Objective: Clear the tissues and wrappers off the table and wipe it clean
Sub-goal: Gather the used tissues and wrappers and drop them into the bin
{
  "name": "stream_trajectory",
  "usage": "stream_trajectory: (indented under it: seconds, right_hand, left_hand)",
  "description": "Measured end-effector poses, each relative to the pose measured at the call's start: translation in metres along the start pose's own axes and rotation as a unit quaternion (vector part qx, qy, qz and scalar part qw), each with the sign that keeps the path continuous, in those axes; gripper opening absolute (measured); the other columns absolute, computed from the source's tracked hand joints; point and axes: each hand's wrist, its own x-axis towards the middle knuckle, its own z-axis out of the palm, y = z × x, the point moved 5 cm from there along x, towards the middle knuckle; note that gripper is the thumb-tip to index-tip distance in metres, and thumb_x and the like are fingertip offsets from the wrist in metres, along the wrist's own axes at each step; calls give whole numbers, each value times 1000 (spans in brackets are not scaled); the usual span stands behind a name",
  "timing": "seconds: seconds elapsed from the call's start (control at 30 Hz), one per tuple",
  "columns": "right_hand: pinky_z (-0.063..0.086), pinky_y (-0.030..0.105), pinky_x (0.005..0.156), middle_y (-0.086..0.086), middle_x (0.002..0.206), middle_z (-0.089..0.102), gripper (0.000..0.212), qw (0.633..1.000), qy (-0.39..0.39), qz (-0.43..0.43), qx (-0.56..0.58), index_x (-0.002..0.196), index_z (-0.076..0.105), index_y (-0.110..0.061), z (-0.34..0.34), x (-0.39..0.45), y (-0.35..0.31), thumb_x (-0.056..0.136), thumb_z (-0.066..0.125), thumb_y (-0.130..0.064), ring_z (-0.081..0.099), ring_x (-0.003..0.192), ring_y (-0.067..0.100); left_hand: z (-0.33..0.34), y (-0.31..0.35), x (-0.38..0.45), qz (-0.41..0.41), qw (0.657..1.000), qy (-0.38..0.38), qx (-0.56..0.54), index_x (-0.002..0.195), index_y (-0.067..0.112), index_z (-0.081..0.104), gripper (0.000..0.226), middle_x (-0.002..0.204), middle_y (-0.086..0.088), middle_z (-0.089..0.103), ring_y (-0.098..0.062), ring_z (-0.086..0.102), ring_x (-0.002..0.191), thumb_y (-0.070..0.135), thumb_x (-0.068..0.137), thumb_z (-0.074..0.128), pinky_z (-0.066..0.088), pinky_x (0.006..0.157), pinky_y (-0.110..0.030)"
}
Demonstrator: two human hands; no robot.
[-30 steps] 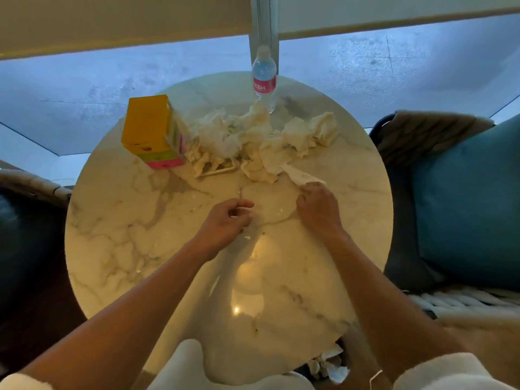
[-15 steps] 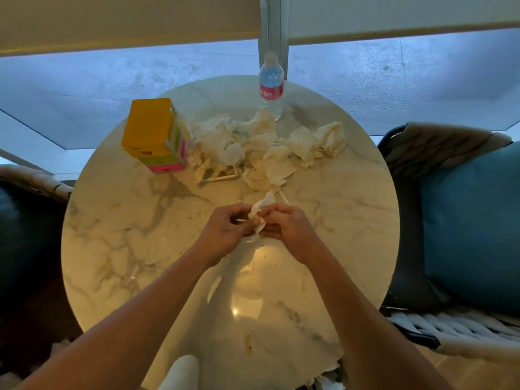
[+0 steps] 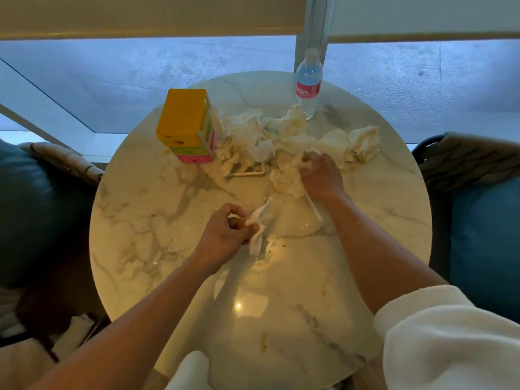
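On the round marble tabletop (image 3: 140,220), the left hand (image 3: 225,235) sits near the middle, its fingers curled and pinching a small white wrapper (image 3: 260,220) that trails down from the fingertips to the surface. The right hand (image 3: 320,175) reaches toward the far side, fingers bent and gripping a crumpled tissue (image 3: 287,175) at the near edge of the tissue pile (image 3: 270,139). That pile spreads across the far half of the tabletop, from just beside the yellow box to a pair of wads (image 3: 351,144) toward the far right edge. A thin white stick (image 3: 313,208) lies on the surface just under the right wrist, and another thin white strip (image 3: 247,173) lies at the near side of the pile. The yellow box (image 3: 184,116), with green and pink bands at its base, stands upright at the far left of the tabletop, touching the pile. A clear water bottle (image 3: 308,83) with a pink label stands upright at the far edge, just behind the tissues. A white fluffy sleeve (image 3: 450,333) covers the right upper arm. Blue cushioned chairs (image 3: 484,235) flank the tabletop on both sides.
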Motion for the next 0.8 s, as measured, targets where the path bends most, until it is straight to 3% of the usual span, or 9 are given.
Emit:
stream_trajectory:
  seconds: [0.1,0.17,0.27,0.37,0.5,0.63,0.8]
  right_hand:
    - [37,25,66,11,89,69,18,996,82,4,41,87,70,-6,-9,-13,0,87,52,-11,63,85,27]
    - [32,24,64,6,80,66,15,989,124,22,81,83,68,-7,-15,-31,-1,85,54,-12,60,77,23]
    - [36,23,68,-1,77,61,11,972,167,67,153,84,69,-10,-20,-71,-7,83,58,-11,55,76,16]
    - [43,23,69,-7,73,61,12,945,194,111,237,82,67,-15,-16,-119,-9,81,59,-7,57,75,13]
    - [50,19,61,-2,72,62,25,905,221,148,333,78,68,-17,-6,-192,-14,85,55,3,59,66,12]
    - [50,13,61,-3,79,66,23,865,249,213,380,88,72,-11,12,-280,-22,88,54,4,60,65,6]
    - [52,12,63,5,98,68,22,800,276,281,452,86,72,-14,30,-387,-13,89,58,3,64,81,9]
  left_hand:
    - [-16,-8,-4,3,1000,11,21,73,12,47,26,70,-7,52,-15,54,65,6,85,70,53,73,-36]
    - [-23,-15,-8,-1,1000,-1,18,72,11,54,21,68,-4,55,-16,55,68,6,85,69,55,77,-36]
    - [-33,-27,-20,1,999,-30,-12,85,3,67,3,82,-15,67,-20,62,77,2,87,65,55,85,-39]
    - [-48,-43,-35,9,998,-58,-22,91,4,71,8,96,-21,70,-21,65,84,2,88,64,54,89,-38]
    - [-81,-71,-60,19,995,-100,-13,94,13,74,17,99,-12,72,-25,67,95,3,90,61,54,93,-39]
    - [-109,-91,-81,40,989,-142,-9,92,17,74,25,96,-7,73,-19,67,87,0,89,58,54,91,-39]
    - [-107,-114,-118,55,975,-211,30,91,22,74,32,93,-3,73,-2,65,70,-3,89,55,55,69,-21]
